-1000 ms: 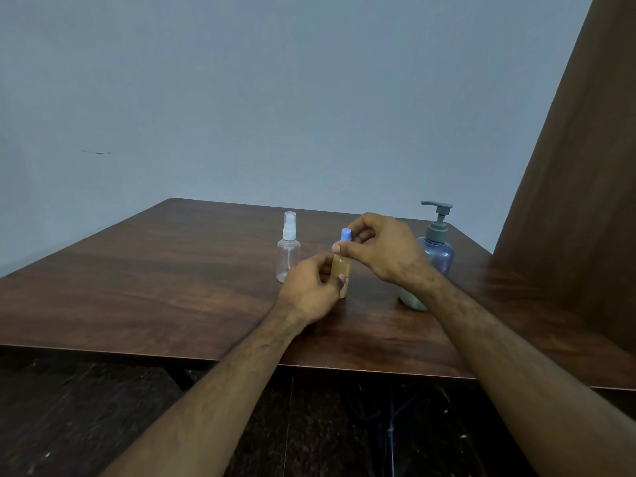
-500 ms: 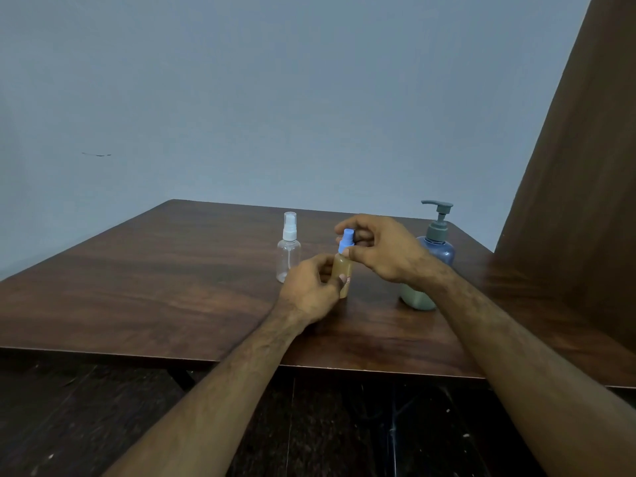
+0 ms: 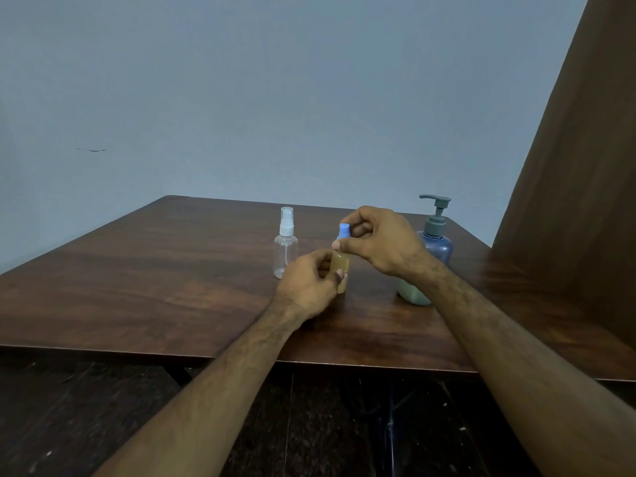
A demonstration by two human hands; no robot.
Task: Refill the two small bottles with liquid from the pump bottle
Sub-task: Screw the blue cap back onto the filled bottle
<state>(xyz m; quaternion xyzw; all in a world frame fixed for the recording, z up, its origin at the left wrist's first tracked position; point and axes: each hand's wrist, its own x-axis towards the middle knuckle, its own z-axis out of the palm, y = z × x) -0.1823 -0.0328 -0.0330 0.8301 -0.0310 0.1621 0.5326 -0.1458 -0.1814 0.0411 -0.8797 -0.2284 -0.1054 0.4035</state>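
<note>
A small amber bottle (image 3: 341, 266) stands upright on the wooden table (image 3: 172, 270). My left hand (image 3: 309, 287) grips its body from the left. My right hand (image 3: 382, 242) pinches its blue cap (image 3: 344, 231) from above. To the left stands a clear spray bottle (image 3: 285, 246) with a white nozzle, apart from both hands. The blue pump bottle (image 3: 435, 246) with a grey pump head stands at the right, its lower part hidden behind my right wrist.
A brown wooden panel (image 3: 578, 201) rises along the table's right side. A blue-grey wall (image 3: 275, 98) stands behind the table. The table's near edge (image 3: 206, 354) lies under my forearms, with dark floor below.
My right hand's fingers have shifted around the blue cap, as in a twist. The amber bottle stays in place under my left hand.
</note>
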